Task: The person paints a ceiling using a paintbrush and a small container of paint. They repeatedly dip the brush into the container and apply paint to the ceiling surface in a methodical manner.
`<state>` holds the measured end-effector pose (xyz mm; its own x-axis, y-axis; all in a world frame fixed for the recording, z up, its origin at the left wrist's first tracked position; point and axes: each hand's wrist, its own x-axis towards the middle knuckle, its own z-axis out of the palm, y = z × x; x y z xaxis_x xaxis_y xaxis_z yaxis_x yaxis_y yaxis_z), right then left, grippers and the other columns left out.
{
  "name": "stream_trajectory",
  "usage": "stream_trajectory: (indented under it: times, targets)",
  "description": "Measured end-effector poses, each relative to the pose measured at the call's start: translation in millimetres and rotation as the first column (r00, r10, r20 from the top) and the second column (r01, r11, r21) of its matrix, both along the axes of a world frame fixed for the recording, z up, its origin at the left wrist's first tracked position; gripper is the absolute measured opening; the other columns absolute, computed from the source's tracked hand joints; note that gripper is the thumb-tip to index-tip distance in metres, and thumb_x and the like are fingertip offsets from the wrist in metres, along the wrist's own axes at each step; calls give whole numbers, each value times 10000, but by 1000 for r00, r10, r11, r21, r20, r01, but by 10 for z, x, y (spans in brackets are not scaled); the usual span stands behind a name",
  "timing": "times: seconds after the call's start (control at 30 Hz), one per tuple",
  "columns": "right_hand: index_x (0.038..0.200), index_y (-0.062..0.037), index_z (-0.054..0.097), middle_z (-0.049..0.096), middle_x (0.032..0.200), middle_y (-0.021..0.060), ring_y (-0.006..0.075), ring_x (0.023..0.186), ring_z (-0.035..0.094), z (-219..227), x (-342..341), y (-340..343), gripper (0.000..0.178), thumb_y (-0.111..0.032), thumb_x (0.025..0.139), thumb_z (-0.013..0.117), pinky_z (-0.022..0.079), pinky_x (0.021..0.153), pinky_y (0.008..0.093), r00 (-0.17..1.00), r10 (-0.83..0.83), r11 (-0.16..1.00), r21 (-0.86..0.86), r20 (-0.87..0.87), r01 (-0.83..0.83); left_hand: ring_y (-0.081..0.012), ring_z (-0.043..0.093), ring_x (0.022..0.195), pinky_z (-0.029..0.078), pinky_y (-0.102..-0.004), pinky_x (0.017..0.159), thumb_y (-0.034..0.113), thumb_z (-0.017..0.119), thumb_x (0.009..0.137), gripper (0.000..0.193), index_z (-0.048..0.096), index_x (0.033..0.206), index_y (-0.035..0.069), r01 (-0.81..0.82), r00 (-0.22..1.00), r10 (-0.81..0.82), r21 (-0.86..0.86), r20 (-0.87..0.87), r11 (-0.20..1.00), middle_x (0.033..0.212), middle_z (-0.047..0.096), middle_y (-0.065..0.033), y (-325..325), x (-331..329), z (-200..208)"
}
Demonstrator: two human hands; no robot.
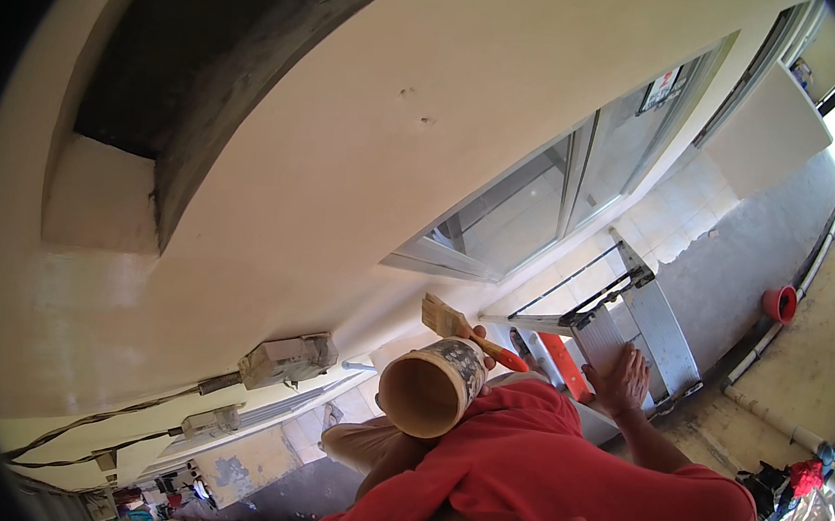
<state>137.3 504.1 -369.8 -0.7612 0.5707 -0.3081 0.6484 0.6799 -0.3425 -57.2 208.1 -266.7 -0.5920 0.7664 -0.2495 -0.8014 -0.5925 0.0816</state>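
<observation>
My left hand point(486, 352), mostly hidden behind a small round paint tub point(423, 394), is closed on it. Cream-coloured paint stains the tub's inside, and its patterned outer wall is smeared. A flat paintbrush point(447, 319) with a wooden and orange handle lies across the tub's far side, held by the same hand. The bristles point left, towards the wall. On the right, my right hand point(623, 383) rests with fingers spread on the top of a metal stepladder point(647, 328). Part of the ladder is hidden below my red shirt.
A cream wall point(337, 152) with a sliding window point(555, 193) rises ahead. Dusty box-shaped fixtures point(289, 361) and hanging cables point(110, 424) are at lower left. A dark arched recess point(209, 29) is above. A red bucket point(779, 304) stands on the floor near a white pipe point(820, 254).
</observation>
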Motion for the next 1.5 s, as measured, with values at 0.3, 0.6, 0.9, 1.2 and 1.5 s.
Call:
stream_trajectory:
  times: [0.3,0.6,0.9,1.2,1.5]
  targets:
    - [1468,15,442,612,1288,221,413,1210,611,-60,-26,-42,997,-600,812,871,488,1026,557,999,-20,995,97,-25,23,-450,621,1345,676,-586,970,405,644,1103,617,486,1558,19,79,997,-77,84,-26,993,1524,469,-155,-74,-28,-21]
    - [1498,43,455,618,1294,227,414,1238,604,-51,4,-49,1045,-603,802,891,492,1023,540,999,-27,997,76,-44,30,-443,627,1339,682,-581,962,387,642,1108,594,492,1551,21,104,995,-102,140,-22,985,1506,477,-153,-90,22,18]
    - [1467,-38,539,622,1294,219,394,1191,604,2,-201,-158,766,-542,948,791,471,1015,544,744,283,949,288,-605,-127,-474,585,1377,652,-613,943,453,652,1085,691,431,1538,-19,85,996,-87,266,-3,960,1537,433,-191,-140,-33,-159]
    - [1450,32,591,727,1103,90,142,910,670,1000,-1232,-806,794,-581,983,782,549,769,294,861,-158,240,-864,-484,-442,-499,555,1409,638,-655,998,475,678,1063,746,414,1576,2,44,999,-49,354,3,934,1585,399,-191,-202,-119,-293]
    - [1430,41,584,736,1058,80,101,872,663,1111,-1453,-1032,418,-242,1126,630,559,782,289,954,19,250,-922,-299,-294,-450,569,1415,643,-650,989,526,656,1065,808,382,1634,23,-38,999,37,353,8,935,1650,414,-196,-284,-112,-358]
